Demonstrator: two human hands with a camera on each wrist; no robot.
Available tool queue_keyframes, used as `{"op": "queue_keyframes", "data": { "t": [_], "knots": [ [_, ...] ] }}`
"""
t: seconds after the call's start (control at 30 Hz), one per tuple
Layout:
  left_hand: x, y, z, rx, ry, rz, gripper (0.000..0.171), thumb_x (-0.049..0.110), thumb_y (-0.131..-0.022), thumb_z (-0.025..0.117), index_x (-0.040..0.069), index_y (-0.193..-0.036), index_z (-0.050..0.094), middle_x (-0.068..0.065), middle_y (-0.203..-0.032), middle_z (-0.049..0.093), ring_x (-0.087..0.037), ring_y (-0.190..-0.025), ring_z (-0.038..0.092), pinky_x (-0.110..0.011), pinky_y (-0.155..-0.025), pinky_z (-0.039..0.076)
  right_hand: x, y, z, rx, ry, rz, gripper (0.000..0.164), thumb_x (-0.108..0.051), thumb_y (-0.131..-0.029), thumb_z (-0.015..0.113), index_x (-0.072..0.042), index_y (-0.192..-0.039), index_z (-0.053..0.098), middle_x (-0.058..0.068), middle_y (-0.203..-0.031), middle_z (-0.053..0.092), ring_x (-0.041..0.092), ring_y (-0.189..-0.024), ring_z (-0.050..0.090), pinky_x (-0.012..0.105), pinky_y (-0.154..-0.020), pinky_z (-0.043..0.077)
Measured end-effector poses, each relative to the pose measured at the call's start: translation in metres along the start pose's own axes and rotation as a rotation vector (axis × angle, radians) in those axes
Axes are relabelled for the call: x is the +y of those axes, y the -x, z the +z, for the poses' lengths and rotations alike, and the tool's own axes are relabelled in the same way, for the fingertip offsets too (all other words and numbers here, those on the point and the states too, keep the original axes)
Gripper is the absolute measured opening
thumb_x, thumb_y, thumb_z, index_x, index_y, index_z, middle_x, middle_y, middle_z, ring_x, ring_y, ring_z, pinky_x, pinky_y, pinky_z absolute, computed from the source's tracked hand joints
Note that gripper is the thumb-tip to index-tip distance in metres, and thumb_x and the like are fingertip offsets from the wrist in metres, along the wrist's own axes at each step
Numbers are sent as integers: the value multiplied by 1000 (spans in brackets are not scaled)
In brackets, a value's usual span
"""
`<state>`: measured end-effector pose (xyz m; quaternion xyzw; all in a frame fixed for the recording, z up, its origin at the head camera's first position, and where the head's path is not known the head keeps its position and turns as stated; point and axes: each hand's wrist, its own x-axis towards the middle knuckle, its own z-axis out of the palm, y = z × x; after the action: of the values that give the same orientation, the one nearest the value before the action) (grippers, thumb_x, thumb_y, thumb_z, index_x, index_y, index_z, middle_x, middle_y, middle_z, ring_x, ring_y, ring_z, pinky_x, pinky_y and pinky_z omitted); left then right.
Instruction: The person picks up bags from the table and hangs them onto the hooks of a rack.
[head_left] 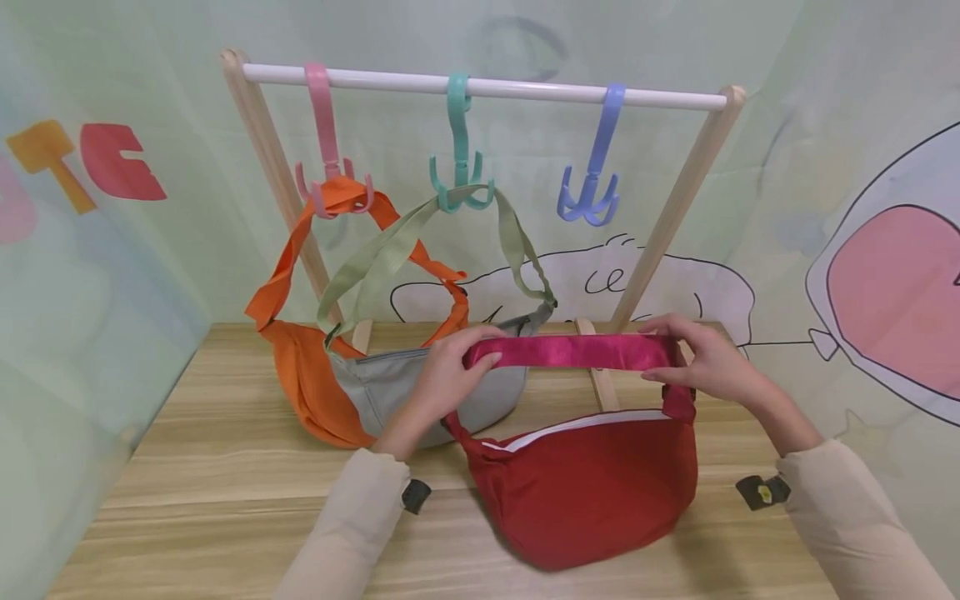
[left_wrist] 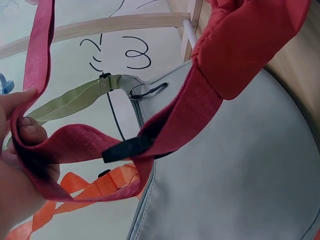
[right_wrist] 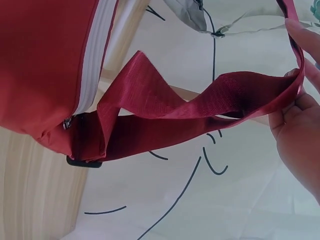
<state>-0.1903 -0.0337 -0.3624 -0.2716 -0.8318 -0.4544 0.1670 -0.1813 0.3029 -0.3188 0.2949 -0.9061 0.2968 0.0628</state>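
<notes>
A red shoulder bag [head_left: 592, 483] with a white zipper hangs below its crimson strap [head_left: 570, 352], low over the table. My left hand [head_left: 452, 372] pinches the strap's left end between thumb and fingers. At the other end my right hand [head_left: 701, 358] grips the strap, so it stretches flat between both hands. Strap loops and a black buckle [left_wrist: 127, 148] show in the left wrist view. In the right wrist view the strap [right_wrist: 170, 105] runs twisted from the bag to my right fingers. Whether the bag's bottom touches the table, I cannot tell.
Behind stands a rack with a white rail [head_left: 525, 87]. An orange bag [head_left: 307, 375] hangs from the pink hook [head_left: 324, 125], a grey bag [head_left: 405, 392] from the green hook [head_left: 459, 133]. The blue hook [head_left: 592, 167] holds nothing. Wooden table [head_left: 225, 508] below.
</notes>
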Motion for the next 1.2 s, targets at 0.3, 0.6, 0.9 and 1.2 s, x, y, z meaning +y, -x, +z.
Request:
{"op": "queue_keyframes", "data": {
  "t": [0.3,0.6,0.9,1.2],
  "knots": [
    [0,1,-2,-22,-1,-13,24,9,-83,66,5,-107,64,-7,-104,65,-19,-87,57,-34,-74,47,2,-1,1,55,-2,-62,45,0,-71,76,-6,-111,58,-2,-85,57,10,-71,47,22,-53,43],
    [3,0,-4,-18,-14,-14,25,10,-83,67,7,-108,64,-7,-105,65,-19,-89,58,-34,-74,48,0,1,-3,70,14,-52,42,-1,-72,75,-5,-111,59,-3,-87,57,10,-71,47,21,-56,40],
    [5,-2,-6,-25,-2,-15,25,11,-83,67,8,-108,65,-5,-106,65,-19,-91,58,-33,-76,48,-1,3,-7,25,-11,-31,39,-2,-78,70,-8,-115,58,-1,-97,59,11,-80,49,23,-66,45],
    [6,-4,-7,-14,6,29,23,11,-83,66,8,-106,64,-5,-104,65,-19,-93,58,-35,-79,46,1,4,-8,45,-15,-20,38,0,-79,69,-7,-114,57,2,-102,58,10,-87,48,20,-72,44]
  ]
}}
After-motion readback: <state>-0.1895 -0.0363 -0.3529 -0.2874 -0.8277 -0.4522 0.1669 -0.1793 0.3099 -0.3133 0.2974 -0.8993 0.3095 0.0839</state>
